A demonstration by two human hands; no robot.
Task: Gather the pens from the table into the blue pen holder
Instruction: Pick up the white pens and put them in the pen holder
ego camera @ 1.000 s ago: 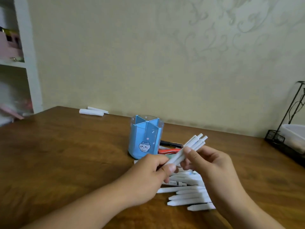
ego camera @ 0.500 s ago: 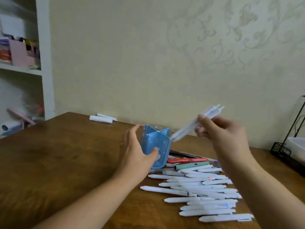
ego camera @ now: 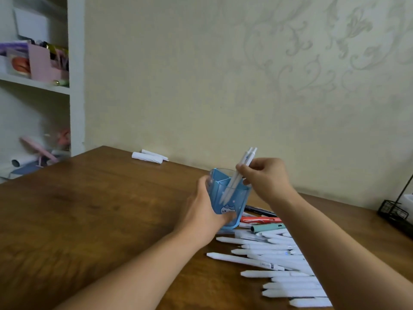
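Note:
The blue pen holder (ego camera: 234,202), with a small cat picture on its front, stands tilted on the wooden table (ego camera: 100,209). My left hand (ego camera: 203,213) grips it from the left side. My right hand (ego camera: 266,175) pinches a small bundle of white pens (ego camera: 239,173) whose tips reach down inside the holder's right compartment. Several white pens (ego camera: 274,262) lie in a loose pile on the table in front of the holder, partly hidden by my right forearm. A red pen (ego camera: 259,219), a teal pen (ego camera: 268,227) and a black pen (ego camera: 260,210) lie just behind that pile.
Two white paper rolls (ego camera: 148,156) lie near the table's far edge by the wall. A black wire rack (ego camera: 395,209) stands at the right edge. A white shelf unit (ego camera: 76,74) with boxes stands to the left of the table.
My right hand has brought the white pens down from above into the holder. My left hand has closed round the holder and tilted it. The camera has moved closer.

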